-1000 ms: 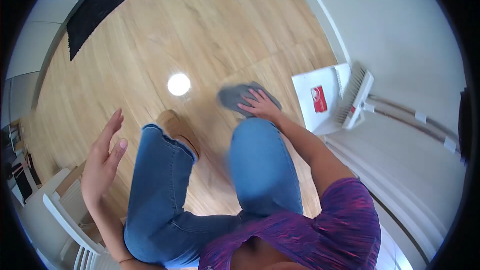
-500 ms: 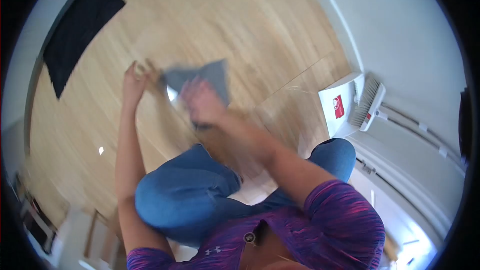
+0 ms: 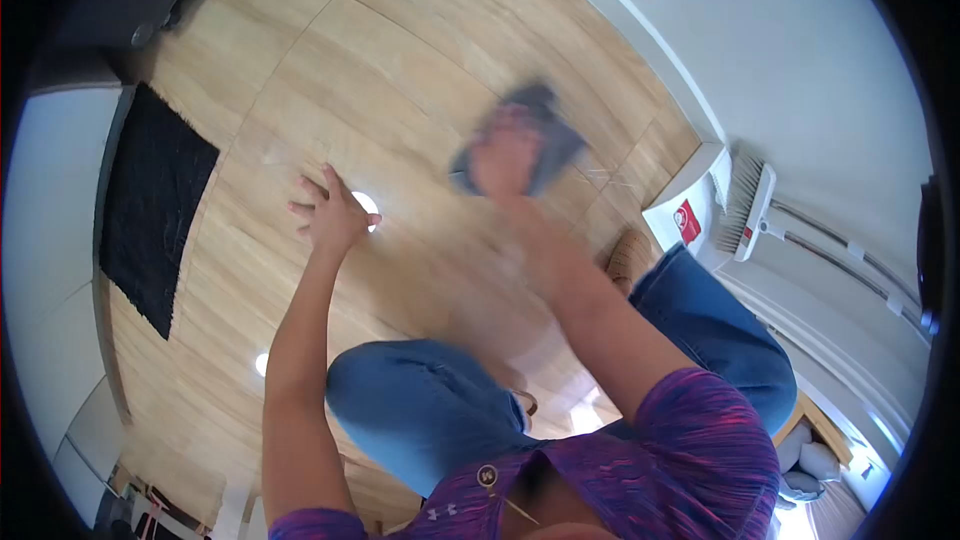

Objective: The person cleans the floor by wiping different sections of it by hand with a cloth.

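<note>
My right hand (image 3: pixel 507 158) presses down on a grey cloth (image 3: pixel 553 140) that lies crumpled against the tiled floor. Both hand and cloth are smeared by motion, and part of the cloth is hidden beneath the palm. To the left, my left hand (image 3: pixel 338 215) rests on or just above the floor (image 3: pixel 400 90), its fingers spread and holding nothing. A bright light reflection shows beside its thumb.
A black shaggy mat (image 3: pixel 155 205) lies at the left by white cabinets. Against the right wall stand a white dustpan (image 3: pixel 668 215) and a long-handled broom (image 3: pixel 748 210). My bent knees (image 3: pixel 420 390) are close below my arms.
My right hand and the cloth have moved right and slightly up across the floor. My left hand has shifted right and down, its fingers now spread. The view has turned somewhat.
</note>
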Available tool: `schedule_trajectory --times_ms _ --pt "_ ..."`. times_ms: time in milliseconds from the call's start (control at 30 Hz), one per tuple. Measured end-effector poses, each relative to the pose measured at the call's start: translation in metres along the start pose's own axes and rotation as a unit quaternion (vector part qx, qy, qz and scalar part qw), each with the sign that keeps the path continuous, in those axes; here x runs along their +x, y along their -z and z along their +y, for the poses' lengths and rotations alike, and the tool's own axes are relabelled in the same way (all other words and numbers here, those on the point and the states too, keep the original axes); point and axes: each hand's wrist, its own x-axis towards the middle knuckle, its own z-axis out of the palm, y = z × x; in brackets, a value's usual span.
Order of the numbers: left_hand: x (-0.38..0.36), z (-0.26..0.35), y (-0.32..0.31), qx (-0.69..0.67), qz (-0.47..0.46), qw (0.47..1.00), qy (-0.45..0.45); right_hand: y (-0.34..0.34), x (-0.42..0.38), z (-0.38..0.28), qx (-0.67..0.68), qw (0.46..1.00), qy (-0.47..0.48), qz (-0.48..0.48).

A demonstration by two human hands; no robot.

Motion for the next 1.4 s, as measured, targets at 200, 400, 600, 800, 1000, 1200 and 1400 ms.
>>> schedule_trajectory --times_ms 200,400,600,800,1000,1200,1400 --pt "0.01 -0.006 -0.008 0.021 0.003 1.0 -0.01 -0.006 0.054 -0.114 0.183 0.945 0.272 -0.01" --pt "0.014 -0.008 -0.009 0.031 0.003 0.999 -0.009 0.021 0.063 0.13 0.002 0.98 -0.177 0.089" --pt "0.023 -0.009 -0.007 0.039 -0.001 0.999 0.002 0.009 0.19 0.186 0.033 0.899 -0.433 0.06" --pt "0.022 -0.006 -0.006 0.027 0.001 1.0 0.009 0.008 0.289 -0.063 0.087 0.994 0.059 0.02" --pt "0.02 -0.01 -0.009 0.042 0.012 0.999 -0.004 0.001 0.176 0.159 0.018 0.976 -0.167 0.136" --pt "0.023 -0.01 -0.009 0.049 0.014 0.999 -0.001 -0.017 0.118 0.302 -0.028 0.87 -0.456 0.185" --pt "0.023 -0.011 -0.011 0.04 0.019 0.999 -0.004 -0.023 0.183 0.077 0.158 0.96 -0.091 0.212"
